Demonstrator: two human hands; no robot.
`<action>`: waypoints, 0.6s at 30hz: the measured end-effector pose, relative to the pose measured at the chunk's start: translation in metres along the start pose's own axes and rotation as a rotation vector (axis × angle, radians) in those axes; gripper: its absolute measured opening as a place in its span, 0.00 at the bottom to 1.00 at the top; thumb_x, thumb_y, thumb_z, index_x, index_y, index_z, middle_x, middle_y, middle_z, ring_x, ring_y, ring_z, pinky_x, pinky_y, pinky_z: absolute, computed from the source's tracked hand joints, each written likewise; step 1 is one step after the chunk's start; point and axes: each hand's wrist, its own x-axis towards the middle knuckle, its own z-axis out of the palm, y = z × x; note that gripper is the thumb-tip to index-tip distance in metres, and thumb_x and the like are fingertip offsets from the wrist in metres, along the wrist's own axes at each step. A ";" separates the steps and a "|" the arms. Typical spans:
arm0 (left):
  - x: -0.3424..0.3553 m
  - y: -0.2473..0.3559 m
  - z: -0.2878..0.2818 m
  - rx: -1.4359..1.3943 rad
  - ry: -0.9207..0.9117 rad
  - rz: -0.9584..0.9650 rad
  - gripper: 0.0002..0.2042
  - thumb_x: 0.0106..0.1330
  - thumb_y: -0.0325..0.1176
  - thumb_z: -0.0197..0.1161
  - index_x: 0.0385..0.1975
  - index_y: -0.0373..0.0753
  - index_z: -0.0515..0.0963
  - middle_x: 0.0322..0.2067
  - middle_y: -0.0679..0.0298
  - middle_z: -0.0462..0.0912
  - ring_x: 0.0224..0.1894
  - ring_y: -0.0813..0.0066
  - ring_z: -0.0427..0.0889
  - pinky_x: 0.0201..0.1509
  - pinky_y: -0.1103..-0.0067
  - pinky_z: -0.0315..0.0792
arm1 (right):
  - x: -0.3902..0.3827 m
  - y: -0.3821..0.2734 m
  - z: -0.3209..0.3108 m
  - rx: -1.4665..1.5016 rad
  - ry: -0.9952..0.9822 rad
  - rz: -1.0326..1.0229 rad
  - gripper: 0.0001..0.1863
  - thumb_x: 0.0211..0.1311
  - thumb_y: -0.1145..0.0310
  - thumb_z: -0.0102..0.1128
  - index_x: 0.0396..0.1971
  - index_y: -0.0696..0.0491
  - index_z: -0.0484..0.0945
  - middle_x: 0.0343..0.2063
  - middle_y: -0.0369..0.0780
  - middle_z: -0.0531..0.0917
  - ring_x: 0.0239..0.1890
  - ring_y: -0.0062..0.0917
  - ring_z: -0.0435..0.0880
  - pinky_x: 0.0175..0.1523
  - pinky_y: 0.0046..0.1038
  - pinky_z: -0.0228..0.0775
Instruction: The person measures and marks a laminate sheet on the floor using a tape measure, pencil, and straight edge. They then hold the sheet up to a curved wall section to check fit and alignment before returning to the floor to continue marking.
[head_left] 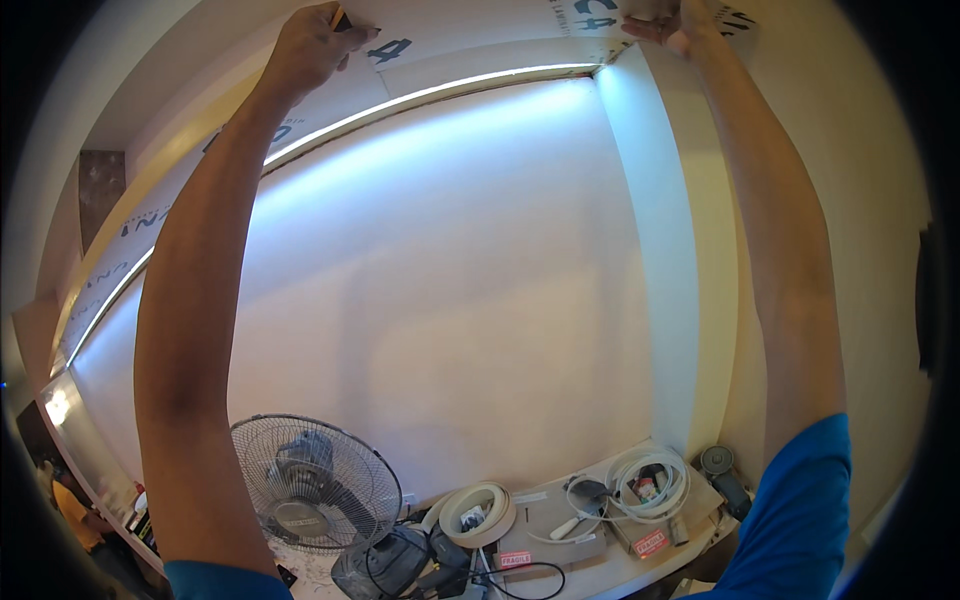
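Observation:
Both my arms reach up to an overhead panel (450, 62) covered in white printed film. My left hand (305, 50) is closed near the panel's left part, around a slim black-and-yellow stick (342, 19) that looks like a pencil; most of it is hidden by the fingers. At the right end of the panel, my right hand (672, 28) has its fingers stretched out against the underside, close to the top of a pale upright board (645, 150). The upper frame edge cuts off part of both hands. A lit light strip (440, 88) runs along the panel's rear edge.
Below, a table fan (315, 485) stands at left beside a grey power tool (385, 565) with black cables. Rightward lie a beige tape roll (480, 515), cardboard boxes (550, 525), a white tubing coil (655, 485) and a dark round-headed tool (722, 470). A person (80, 515) appears lower left.

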 end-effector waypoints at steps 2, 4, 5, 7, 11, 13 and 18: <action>0.001 0.000 0.002 -0.028 0.009 0.021 0.14 0.67 0.43 0.72 0.32 0.36 0.83 0.19 0.68 0.76 0.20 0.81 0.73 0.27 0.78 0.65 | 0.000 -0.001 -0.003 0.001 -0.002 -0.001 0.50 0.69 0.28 0.51 0.78 0.48 0.55 0.74 0.60 0.58 0.72 0.68 0.60 0.67 0.69 0.61; 0.006 0.008 0.005 0.019 0.018 0.042 0.15 0.67 0.43 0.72 0.32 0.36 0.83 0.18 0.67 0.77 0.20 0.80 0.74 0.27 0.77 0.66 | 0.001 -0.007 -0.008 0.004 0.003 -0.005 0.50 0.69 0.28 0.51 0.78 0.49 0.55 0.74 0.60 0.58 0.72 0.68 0.60 0.68 0.69 0.60; 0.007 0.012 0.002 0.081 0.025 0.047 0.14 0.68 0.42 0.71 0.32 0.36 0.83 0.18 0.65 0.77 0.20 0.78 0.75 0.28 0.76 0.67 | 0.003 -0.009 -0.008 0.002 0.005 -0.010 0.50 0.69 0.28 0.51 0.78 0.49 0.55 0.74 0.60 0.58 0.72 0.68 0.60 0.68 0.70 0.60; 0.012 0.020 0.008 0.141 0.049 0.088 0.14 0.68 0.42 0.71 0.32 0.36 0.83 0.18 0.64 0.78 0.20 0.77 0.75 0.28 0.76 0.68 | 0.003 -0.022 -0.010 -0.007 0.019 -0.026 0.50 0.69 0.27 0.51 0.78 0.49 0.55 0.74 0.60 0.58 0.72 0.68 0.60 0.68 0.70 0.59; 0.007 0.009 -0.007 0.092 0.039 0.041 0.14 0.69 0.40 0.71 0.34 0.34 0.81 0.18 0.64 0.76 0.19 0.77 0.74 0.26 0.74 0.67 | 0.009 -0.008 0.007 0.030 0.010 0.006 0.50 0.69 0.27 0.50 0.77 0.49 0.56 0.74 0.61 0.59 0.72 0.67 0.60 0.69 0.70 0.58; 0.004 0.014 0.001 0.028 0.045 -0.029 0.13 0.69 0.39 0.70 0.35 0.33 0.81 0.18 0.65 0.75 0.18 0.77 0.73 0.26 0.74 0.67 | 0.008 -0.010 0.003 0.020 0.014 0.010 0.50 0.69 0.27 0.50 0.77 0.49 0.56 0.74 0.61 0.59 0.72 0.67 0.60 0.69 0.70 0.57; 0.007 0.022 0.008 0.047 0.064 -0.028 0.11 0.70 0.35 0.69 0.37 0.32 0.81 0.18 0.65 0.75 0.18 0.77 0.72 0.27 0.74 0.67 | 0.007 -0.021 -0.007 0.017 0.026 0.004 0.50 0.69 0.27 0.50 0.77 0.50 0.57 0.73 0.61 0.59 0.72 0.67 0.60 0.70 0.70 0.55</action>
